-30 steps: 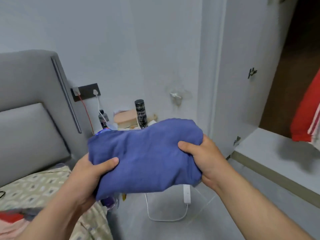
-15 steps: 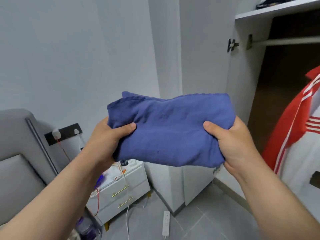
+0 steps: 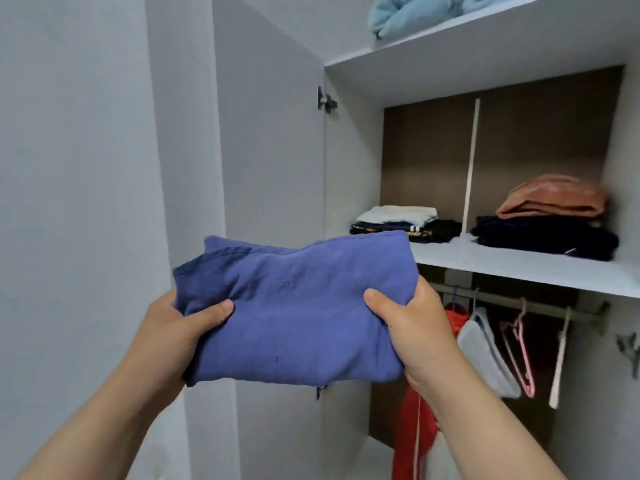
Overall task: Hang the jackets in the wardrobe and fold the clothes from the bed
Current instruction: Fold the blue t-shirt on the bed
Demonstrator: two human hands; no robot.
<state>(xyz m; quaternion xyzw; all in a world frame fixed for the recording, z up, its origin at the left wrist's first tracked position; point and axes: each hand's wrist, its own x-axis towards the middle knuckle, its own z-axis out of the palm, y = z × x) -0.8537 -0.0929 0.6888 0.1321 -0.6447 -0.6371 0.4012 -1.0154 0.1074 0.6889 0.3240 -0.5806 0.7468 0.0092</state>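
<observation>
I hold a folded blue garment (image 3: 294, 310) flat in front of the open wardrobe. My left hand (image 3: 173, 334) grips its left edge, thumb on top. My right hand (image 3: 412, 327) grips its right edge the same way. The garment is level with the wardrobe's middle shelf (image 3: 519, 263), just left of and in front of it. A red jacket (image 3: 412, 427) hangs on the rail (image 3: 540, 304) below, partly hidden by my right arm.
On the middle shelf lie a folded stack with a white top (image 3: 398, 223) and a dark pile topped by an orange garment (image 3: 550, 199). A light blue blanket (image 3: 415, 12) sits on the top shelf. The open door (image 3: 273, 168) stands left. A grey garment (image 3: 485, 358) and empty hangers (image 3: 519, 348) hang on the rail.
The view has turned right and up, from the bed and nightstand to the wardrobe shelves. Both hands have kept their grip and carried the blue garment up to shelf height.
</observation>
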